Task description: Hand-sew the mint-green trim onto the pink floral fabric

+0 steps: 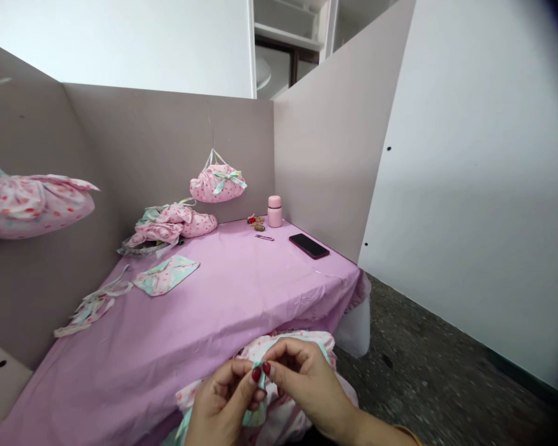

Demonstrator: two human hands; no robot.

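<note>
My left hand (225, 396) and my right hand (309, 378) meet low in the view, thumbs nearly touching. Both pinch a narrow fold of mint-green fabric (261, 378) between thumb and fingertips. Whether a needle or thread is in the fingers I cannot tell. That fold appears to belong to a pale pink, red-dotted cloth (323, 342) bunched beneath my hands at the near edge of the table. Part of the cloth is hidden by my hands.
Pink cloth covers the table (242, 272). On it are a phone (309, 246), a pink bottle (274, 212), small thread snips (265, 237), thread spools (259, 228), a folded fabric piece (167, 274), fabric strips (90, 310) and a fabric heap (174, 224). Dotted bundles (217, 183) hang by grey partitions.
</note>
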